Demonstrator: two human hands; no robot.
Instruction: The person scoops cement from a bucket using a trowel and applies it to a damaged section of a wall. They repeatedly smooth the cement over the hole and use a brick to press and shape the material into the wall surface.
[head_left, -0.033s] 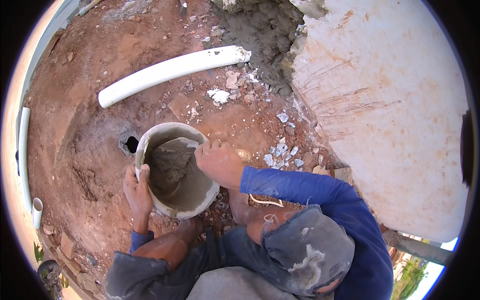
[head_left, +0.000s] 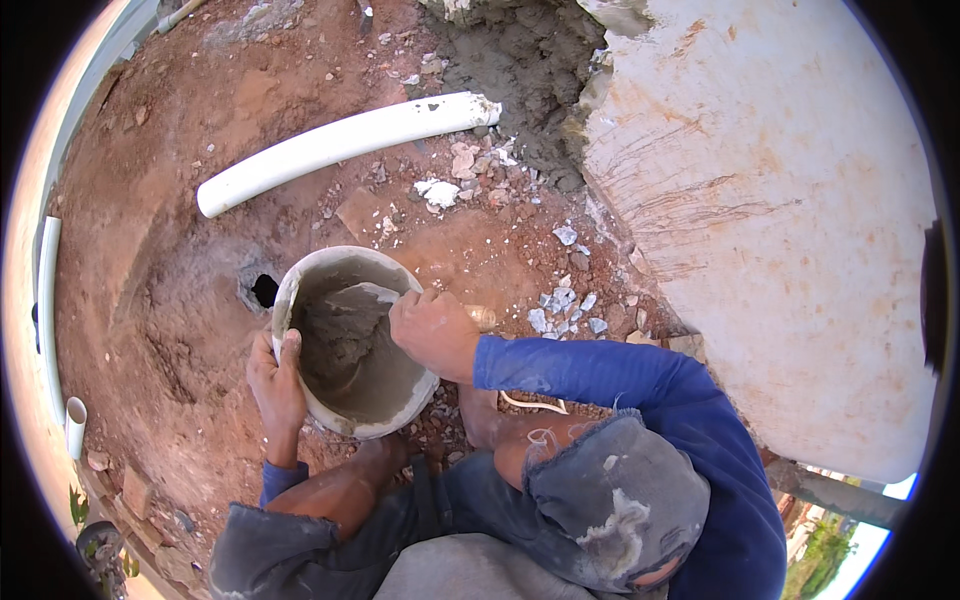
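A round bucket [head_left: 283,310] with a pale, mortar-smeared rim stands tilted on the dirt in front of my feet. Wet grey mortar [head_left: 340,335] coats its inside and lies in it. My left hand [head_left: 275,375] grips the bucket's left rim, thumb over the edge and fingers outside. Closed in a fist at the right rim, my right hand [head_left: 435,332] holds a trowel whose wooden handle end [head_left: 482,317] sticks out to the right. The trowel's mortar-covered blade [head_left: 365,293] is inside the bucket, and its lower part is hard to tell from the mortar.
A white plastic pipe [head_left: 340,150] lies beyond the bucket. Left of the bucket is a dark hole [head_left: 264,290] in the ground. Grey mortar [head_left: 520,75] is spread at the far side, beside a stained pale wall [head_left: 760,200]. Broken rubble [head_left: 565,305] lies on the right.
My right hand and the trowel have shifted very slightly left and down at the bucket. My left hand and the bucket have hardly moved.
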